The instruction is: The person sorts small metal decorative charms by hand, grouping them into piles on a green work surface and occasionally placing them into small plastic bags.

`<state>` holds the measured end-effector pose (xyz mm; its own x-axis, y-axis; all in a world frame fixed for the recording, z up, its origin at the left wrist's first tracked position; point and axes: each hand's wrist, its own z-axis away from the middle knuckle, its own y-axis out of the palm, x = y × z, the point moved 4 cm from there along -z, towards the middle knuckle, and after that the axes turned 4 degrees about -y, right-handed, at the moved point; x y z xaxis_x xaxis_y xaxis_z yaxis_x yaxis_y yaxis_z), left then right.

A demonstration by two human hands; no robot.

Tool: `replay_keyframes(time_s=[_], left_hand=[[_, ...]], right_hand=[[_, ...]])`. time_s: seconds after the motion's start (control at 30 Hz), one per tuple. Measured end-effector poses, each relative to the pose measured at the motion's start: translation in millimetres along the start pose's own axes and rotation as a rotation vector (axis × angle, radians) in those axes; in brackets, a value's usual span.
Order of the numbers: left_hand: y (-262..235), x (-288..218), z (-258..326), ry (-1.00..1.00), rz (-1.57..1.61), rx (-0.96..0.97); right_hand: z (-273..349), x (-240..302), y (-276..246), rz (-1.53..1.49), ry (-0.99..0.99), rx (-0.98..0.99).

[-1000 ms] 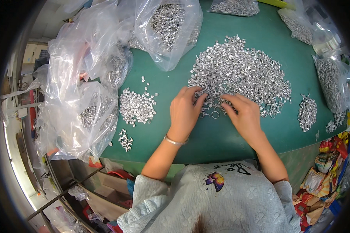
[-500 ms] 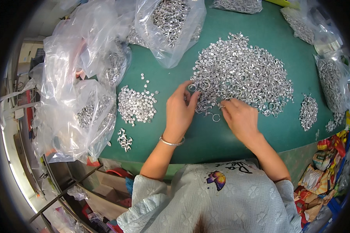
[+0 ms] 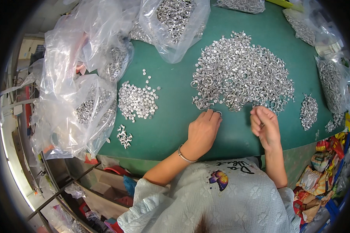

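A large heap of silver metal rings and small pieces (image 3: pixel 243 72) lies on the green tabletop (image 3: pixel 171 83). My left hand (image 3: pixel 204 130), a bangle at its wrist, is closed at the heap's near left edge. Its fingertips press together at a silver ring (image 3: pixel 219 113), part of which shows beside them. Just off the heap's near right edge, my right hand (image 3: pixel 266 126) is raised with curled fingers. Whatever lies within them is too small or hidden to name.
Left of the heap sit a pile of small silver pieces (image 3: pixel 138 101) and a smaller cluster (image 3: pixel 124 136). To the right is a small ring pile (image 3: pixel 308 112). Clear plastic bags of metal parts (image 3: pixel 175 50) stand at the back and both sides. Drawers (image 3: pixel 105 184) lie below left.
Both hands have drawn back toward me and shifted right, the right one turning over as it left the heap. My left hand now covers the spot beside the loose ring.
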<state>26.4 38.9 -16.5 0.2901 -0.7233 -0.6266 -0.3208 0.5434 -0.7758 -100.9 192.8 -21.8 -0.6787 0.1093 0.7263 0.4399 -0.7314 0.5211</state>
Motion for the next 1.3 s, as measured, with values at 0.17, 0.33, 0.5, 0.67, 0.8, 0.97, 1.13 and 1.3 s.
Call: replay_keyframes(time_s=[0.17,0.33,0.5,0.67,0.8,0.97,1.13,1.3], left_hand=[[-9,2,3,-0.225,0.432,0.074],[-22,16,-7,-0.309,0.491,-0.128],[-32,22,-28,-0.205,0.116,-0.241],[-21,-12,-47,0.035,-0.156,-0.12],[-8,-17,-39,0.128,-0.155,-0.027],[-14,-13,-29,0.046,-0.056,-0.008],[-9,-21,-39,0.077,-0.054,-0.018],[-9,-15,-39,0.039,-0.057,0.024]], right_hand=[[-16,28,40,1.239,-0.695,-0.221],[-19,17,44,1.654,-0.813,-0.143],[-4,24,7,1.423,-0.647,-0.121],[-12,24,29,1.519,-0.672,-0.119],[-2,15,36,1.727,-0.632,0.042],[4,13,6,1.305,-0.772,-0.096],[-3,16,34,1.459,-0.612,-0.132],[-3,10,38,1.545,-0.634,-0.058]])
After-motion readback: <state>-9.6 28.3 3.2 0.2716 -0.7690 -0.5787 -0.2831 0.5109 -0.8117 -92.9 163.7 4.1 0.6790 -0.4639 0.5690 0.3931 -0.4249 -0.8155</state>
